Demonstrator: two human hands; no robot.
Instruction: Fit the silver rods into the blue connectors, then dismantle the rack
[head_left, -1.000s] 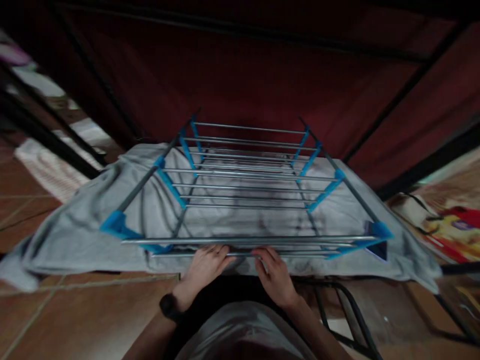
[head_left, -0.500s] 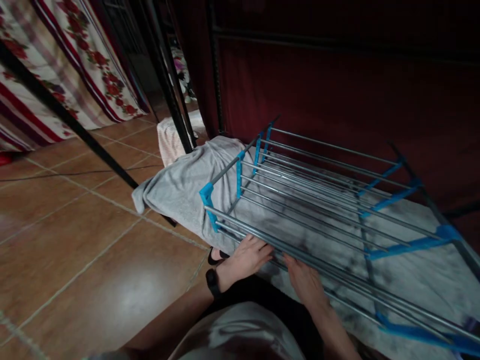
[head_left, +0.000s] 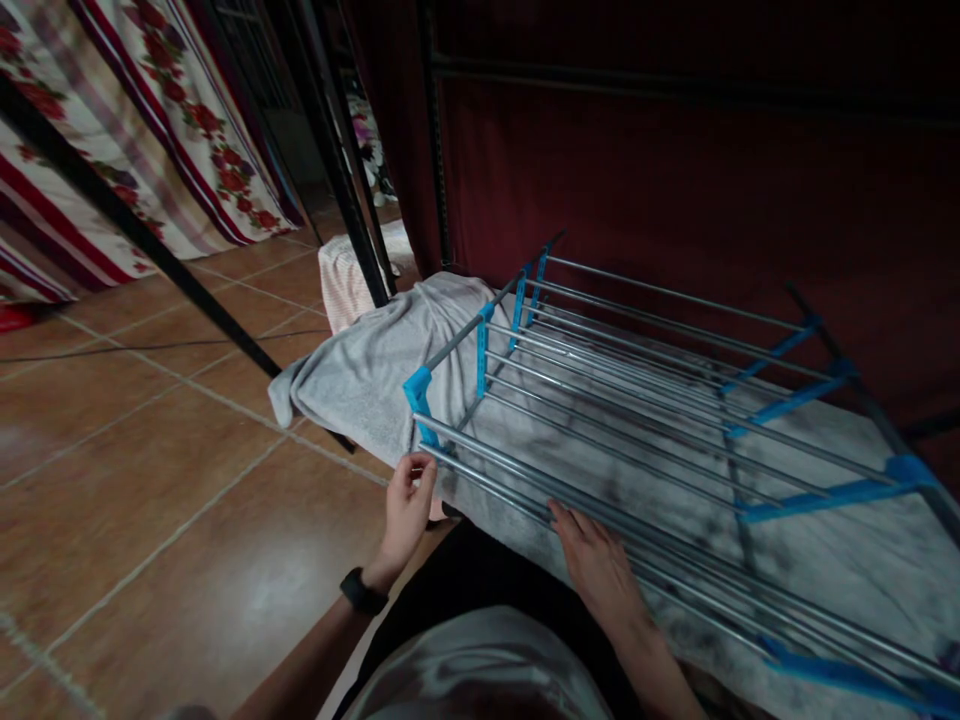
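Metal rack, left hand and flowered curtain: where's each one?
Metal rack [head_left: 821, 497]: head view, on a blue crosspiece.
Left hand [head_left: 406, 514]: head view, middle of the hand.
Flowered curtain [head_left: 154, 130]: head view, on its middle folds.

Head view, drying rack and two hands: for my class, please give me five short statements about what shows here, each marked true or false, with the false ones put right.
1. The rack rests on a grey blanket. True.
2. The corner pieces of the rack are red. False: the corner pieces are blue.
3. The right hand touches the near side of the rack. True.
4. The left hand is by the rack's far edge. False: the left hand is by its near edge.
5. The black wristband is on the right wrist. False: the wristband is on the left.
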